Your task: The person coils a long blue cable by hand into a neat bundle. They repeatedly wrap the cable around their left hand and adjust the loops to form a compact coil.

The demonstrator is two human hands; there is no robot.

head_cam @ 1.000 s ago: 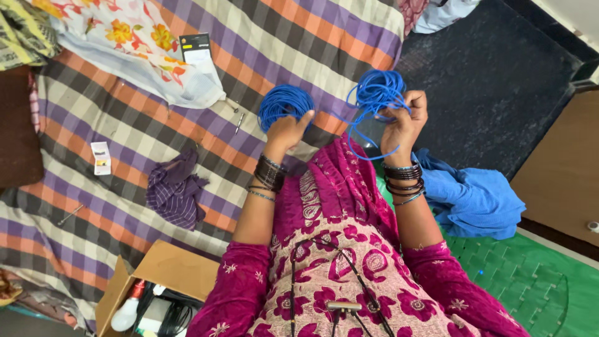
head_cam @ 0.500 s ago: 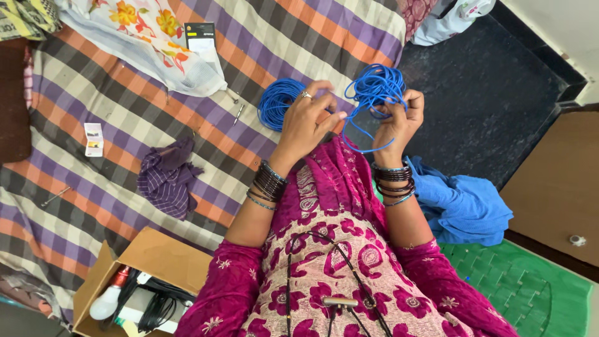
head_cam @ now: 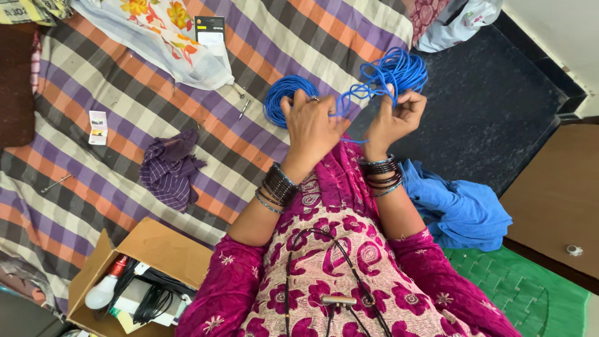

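Head view, left hand [head_cam: 310,128] now nearer blue wire [head_cam: 393,73]

Left hand [head_cam: 312,128] now laid over the blue wire coil [head_cam: 281,100], right hand's [head_cam: 393,118] tangled loops [head_cam: 396,72] lifted higher

The blue wire [head_cam: 374,84] was thin and glossy, gathered into two bundles joined by loose strands. One bundle was a neat round coil [head_cam: 282,93] that lay flat on the striped bedspread [head_cam: 156,112], partly hidden behind the left hand [head_cam: 312,128]. The other was a looser, tangled loop [head_cam: 399,68] held up off the bedspread, beyond its right edge, pinched in the right hand [head_cam: 393,118].
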